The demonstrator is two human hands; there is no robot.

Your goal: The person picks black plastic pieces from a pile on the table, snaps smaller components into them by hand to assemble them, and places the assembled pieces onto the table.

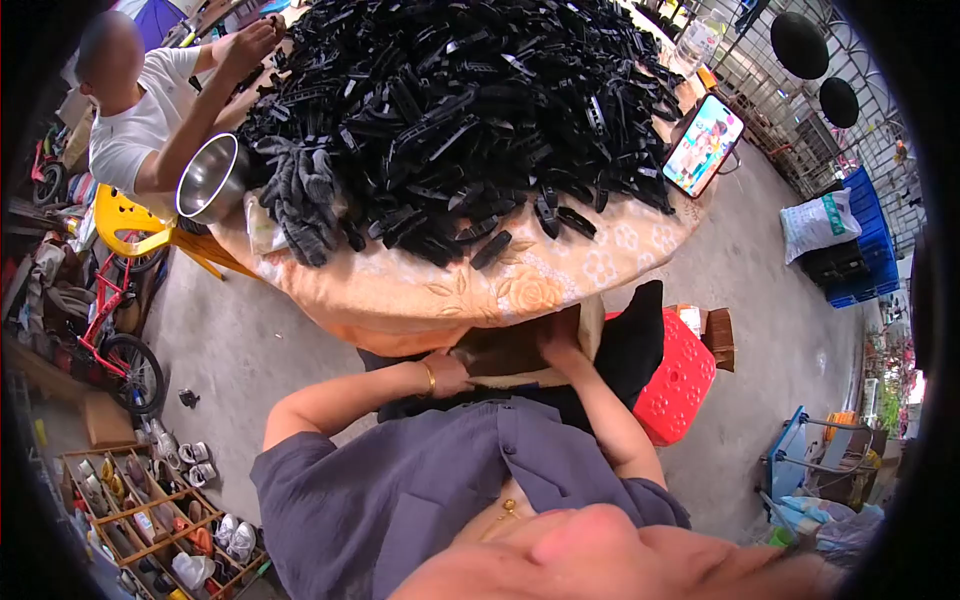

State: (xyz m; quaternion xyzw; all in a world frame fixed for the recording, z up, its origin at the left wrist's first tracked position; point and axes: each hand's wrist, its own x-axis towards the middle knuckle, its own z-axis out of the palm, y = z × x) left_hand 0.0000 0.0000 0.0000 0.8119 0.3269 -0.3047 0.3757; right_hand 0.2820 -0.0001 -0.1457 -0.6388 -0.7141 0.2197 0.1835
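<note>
Brown inside and pale at the rim, the open container [505, 357] sits right between the hands, near rim running left to right, far end hidden beneath the tablecloth [400, 312]! The left hand [450, 373] curls against its near left corner; the right hand [562, 346] reaches farther, along the right side. Fingers half-bent on the left, hidden on the right: I can't tell what either grips.

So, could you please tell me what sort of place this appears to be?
Probably a home space doubling as a small workshop: a large heap of black parts covers much of the cloth-covered table, while a shoe rack and a red bicycle stand off to the left.
</note>
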